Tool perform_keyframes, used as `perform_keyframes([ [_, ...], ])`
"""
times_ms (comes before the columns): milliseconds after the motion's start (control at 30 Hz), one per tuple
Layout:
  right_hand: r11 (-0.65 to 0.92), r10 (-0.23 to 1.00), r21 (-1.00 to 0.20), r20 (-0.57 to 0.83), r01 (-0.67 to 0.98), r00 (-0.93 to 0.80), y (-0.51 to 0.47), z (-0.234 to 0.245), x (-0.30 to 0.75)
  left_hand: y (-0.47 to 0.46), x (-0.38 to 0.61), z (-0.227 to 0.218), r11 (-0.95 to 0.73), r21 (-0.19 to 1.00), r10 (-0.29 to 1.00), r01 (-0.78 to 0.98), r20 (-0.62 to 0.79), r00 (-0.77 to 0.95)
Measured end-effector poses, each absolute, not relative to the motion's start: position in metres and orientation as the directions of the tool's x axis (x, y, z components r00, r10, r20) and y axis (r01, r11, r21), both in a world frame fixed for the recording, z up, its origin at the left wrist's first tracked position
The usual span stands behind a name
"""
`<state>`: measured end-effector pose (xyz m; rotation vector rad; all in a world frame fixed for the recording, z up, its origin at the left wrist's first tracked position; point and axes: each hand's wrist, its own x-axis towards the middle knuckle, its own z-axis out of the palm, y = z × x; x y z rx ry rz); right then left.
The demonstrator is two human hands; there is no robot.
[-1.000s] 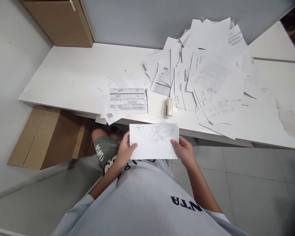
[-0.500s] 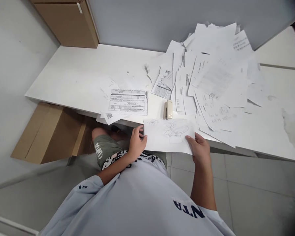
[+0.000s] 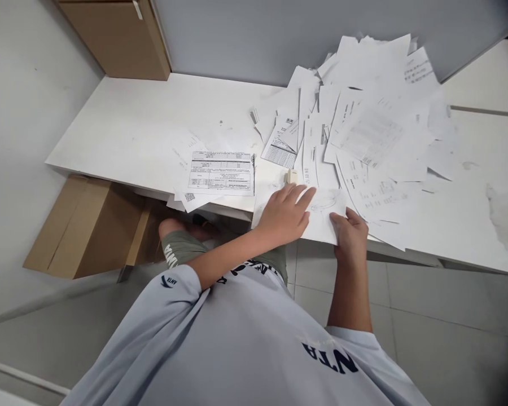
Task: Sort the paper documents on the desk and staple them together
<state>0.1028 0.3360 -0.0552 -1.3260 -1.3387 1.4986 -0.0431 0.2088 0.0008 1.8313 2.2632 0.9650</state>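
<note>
One white rectangular sketch-marked paper sheet (image 3: 322, 225) at the front edge of the white tabletop (image 3: 131, 124) is best held level and uncreased, the right hand (image 3: 350, 234) pinching its right edge, the left hand (image 3: 284, 213) loosely spread over it beside the cream plastic stapler (image 3: 292, 176).

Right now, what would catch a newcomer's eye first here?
The sprawling heap of white papers, back and right of centre, probably draws the eye first. Nearer, the right hand grips a sketched-on sheet, with the left hand over it. A cream stapler shows just beyond the left hand.
</note>
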Motion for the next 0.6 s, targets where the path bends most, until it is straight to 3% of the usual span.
perform_keyframes([
  [167, -0.198, 0.944, -0.975, -0.218, 0.104, -0.246, 0.334, -0.059, 0.096, 0.259, -0.047, -0.013, 0.098, 0.293, 0.974, 0.951, 0.168, -0.152],
  [400, -0.138, 0.932, -0.984, -0.167, 0.111, -0.323, 0.335, -0.064, 0.107, 0.265, -0.045, -0.047, 0.109, 0.224, 0.978, 0.968, 0.151, -0.145],
  [600, -0.071, 0.916, -0.971, -0.154, 0.227, -0.371, 0.34, -0.066, 0.1, 0.269, -0.044, -0.041, 0.128, 0.187, 0.982, 0.974, 0.113, -0.151],
])
